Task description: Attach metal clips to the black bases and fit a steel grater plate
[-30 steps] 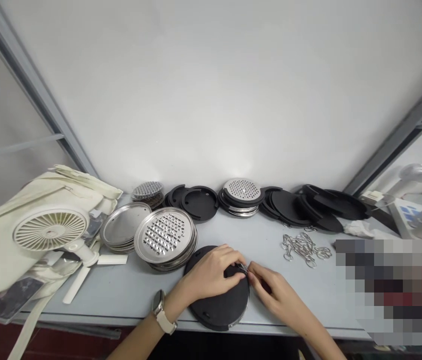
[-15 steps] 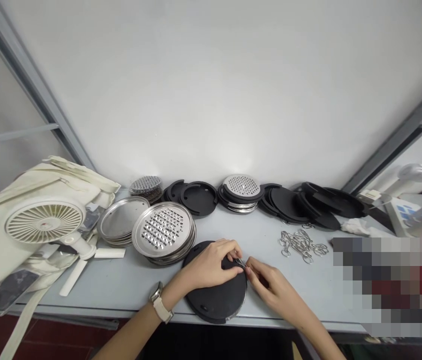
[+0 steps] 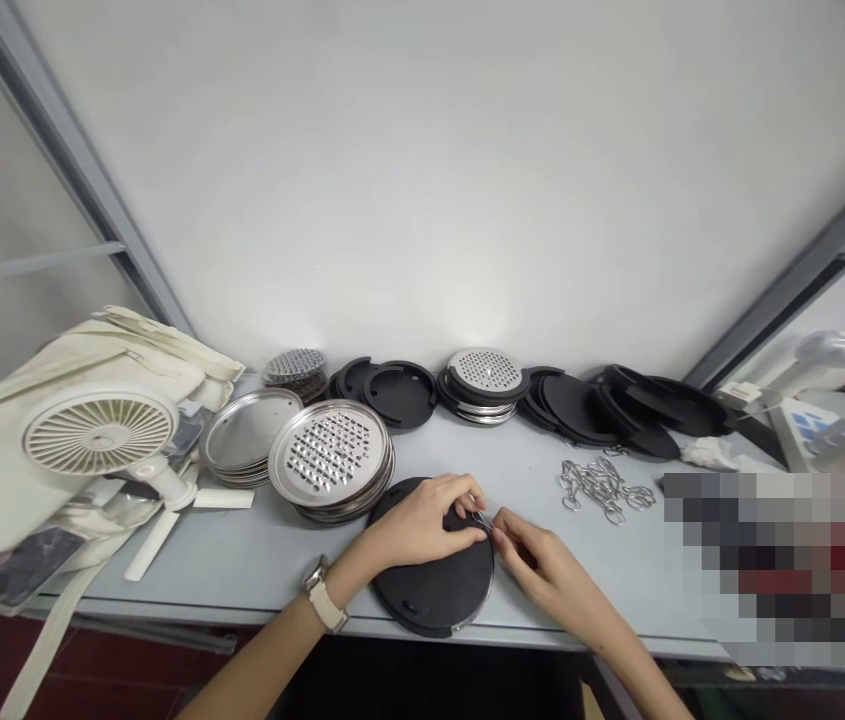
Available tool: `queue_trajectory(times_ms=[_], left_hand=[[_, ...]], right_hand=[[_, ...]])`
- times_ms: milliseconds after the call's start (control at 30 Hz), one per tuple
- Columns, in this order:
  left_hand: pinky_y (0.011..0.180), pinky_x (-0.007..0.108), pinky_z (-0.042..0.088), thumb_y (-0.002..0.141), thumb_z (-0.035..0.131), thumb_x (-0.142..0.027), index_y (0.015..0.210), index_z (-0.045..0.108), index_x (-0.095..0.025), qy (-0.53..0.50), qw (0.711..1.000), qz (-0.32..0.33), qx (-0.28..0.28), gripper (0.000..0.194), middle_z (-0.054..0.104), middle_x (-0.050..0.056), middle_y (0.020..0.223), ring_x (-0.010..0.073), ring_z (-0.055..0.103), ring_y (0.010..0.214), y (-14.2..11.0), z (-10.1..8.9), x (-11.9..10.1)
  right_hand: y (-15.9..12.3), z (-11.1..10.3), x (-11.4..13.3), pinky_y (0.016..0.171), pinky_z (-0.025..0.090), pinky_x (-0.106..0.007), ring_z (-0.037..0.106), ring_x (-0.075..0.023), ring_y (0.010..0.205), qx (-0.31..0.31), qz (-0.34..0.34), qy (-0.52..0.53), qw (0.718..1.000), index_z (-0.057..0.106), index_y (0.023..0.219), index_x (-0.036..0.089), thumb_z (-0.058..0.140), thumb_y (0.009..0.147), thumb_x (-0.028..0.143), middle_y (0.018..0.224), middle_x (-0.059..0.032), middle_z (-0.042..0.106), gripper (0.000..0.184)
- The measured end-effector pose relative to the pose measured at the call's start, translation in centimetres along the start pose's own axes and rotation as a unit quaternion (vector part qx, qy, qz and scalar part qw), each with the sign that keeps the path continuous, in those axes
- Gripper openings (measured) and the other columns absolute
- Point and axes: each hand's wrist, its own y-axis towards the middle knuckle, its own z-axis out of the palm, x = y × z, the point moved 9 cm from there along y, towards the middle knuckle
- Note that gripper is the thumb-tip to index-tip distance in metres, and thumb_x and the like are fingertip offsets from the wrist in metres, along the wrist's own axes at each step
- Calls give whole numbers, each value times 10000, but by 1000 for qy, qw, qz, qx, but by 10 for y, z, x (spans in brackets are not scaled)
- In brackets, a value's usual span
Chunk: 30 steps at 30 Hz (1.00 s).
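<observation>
From here I see the black disc (image 3: 433, 592) lying flat on the bench (image 3: 242, 560), partly covered by my left hand (image 3: 426, 525). It is round and matte, a thin silvery edge showing on the side toward my right hand (image 3: 538, 565). The slim, silvery metal clip (image 3: 483, 519) sits by the disc's rim between both hands, one end pinched in my right hand.

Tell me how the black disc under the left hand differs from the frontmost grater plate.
The black disc is dark; the grater plate is shiny silver. The disc's visible face is mostly plain; the plate's has rows of holes. The disc lies beneath the left hand; the plate tops a metal stack, untouched. Both are round.
</observation>
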Motion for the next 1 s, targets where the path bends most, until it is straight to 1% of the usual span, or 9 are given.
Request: queue_trajectory(times_ms=[167,367,600,667,833,1000], left_hand=[[776,237,459,743,623,-118,938,537,-190,7,1000,13,2,225,581,-4,902,123,547,826,0,1,0],[774,249,465,736,622,-121,948,538,-192,7,1000,5,7,239,584,0,904,131,548,820,-1,2,2],[768,257,467,730,621,-112,942,547,-192,2,1000,-2,10,238,591,1,893,134,552,810,0,2,2],[775,260,467,731,618,-112,945,548,-190,-2,1000,0,11,238,588,5,902,136,554,820,-1,2,2],[763,249,467,726,616,-109,956,557,-188,3,1000,11,9,250,569,10,930,129,548,816,-1,3,3],[747,249,466,725,613,-98,950,581,-187,13,1000,8,8,244,576,8,900,134,550,802,0,1,0]], right_hand=[[0,0,0,549,344,-226,403,-116,571,-5,-6,-3,1000,395,746,214,322,979,347,634,56,423,279],[-1,-2,2,541,351,-230,413,-119,559,-10,-10,-4,1000,407,757,218,329,977,340,627,54,439,263],[-1,-4,1,570,373,-239,440,-125,565,-21,-15,-8,1000,414,800,224,290,989,335,649,48,457,251],[-1,-4,2,582,378,-239,457,-128,583,-19,-17,-8,1000,415,798,223,289,992,332,668,41,478,255],[0,-1,7,607,390,-240,483,-136,620,8,-32,-10,999,421,774,221,311,989,342,687,29,502,270],[1,-3,9,607,403,-234,503,-140,629,0,-37,0,999,440,777,219,324,985,345,700,20,547,269]])
